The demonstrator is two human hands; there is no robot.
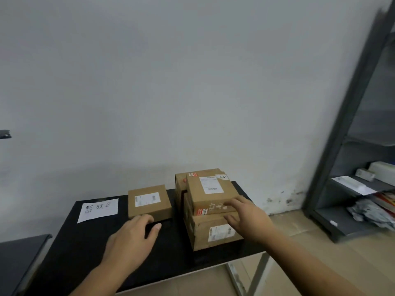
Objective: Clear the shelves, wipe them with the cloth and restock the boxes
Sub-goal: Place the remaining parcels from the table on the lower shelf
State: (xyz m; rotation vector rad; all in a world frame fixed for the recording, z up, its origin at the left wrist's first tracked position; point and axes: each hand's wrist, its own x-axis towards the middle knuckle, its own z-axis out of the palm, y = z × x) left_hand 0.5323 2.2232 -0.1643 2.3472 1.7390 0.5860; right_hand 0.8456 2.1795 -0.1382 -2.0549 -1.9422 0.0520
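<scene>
Boxes crowd the black table (85,253), which puts the step in hand at this staging spot. Whether it belongs to clearing or restocking cannot be told from here. The small box (149,202) lies alone at about 11 o'clock from the left hand (130,238). The stack stands just to its right: a top box (211,194) sits askew on a lower box (215,231), with a rear box (181,182) behind them at 12 o'clock.

To do this well, I would handle the stack first and with both hands. The top box does not sit square on the one below, so a one-sided push could likely slide it off. It seems safer to square it up, or to lift it alone with a grip on two opposite faces.

The left hand is loosely spread and holds nothing. Its fingertips touch the small box's near edge, and its thumb is out over the table at 3 o'clock. The right hand (248,218) is also spread, with straight fingers resting against the top box's near face and the lower box's lid. It grips nothing yet.

The shelf unit (342,124) stands well apart at 3 o'clock, and a paper sign (98,209) lies at 10 o'clock on the table.
</scene>
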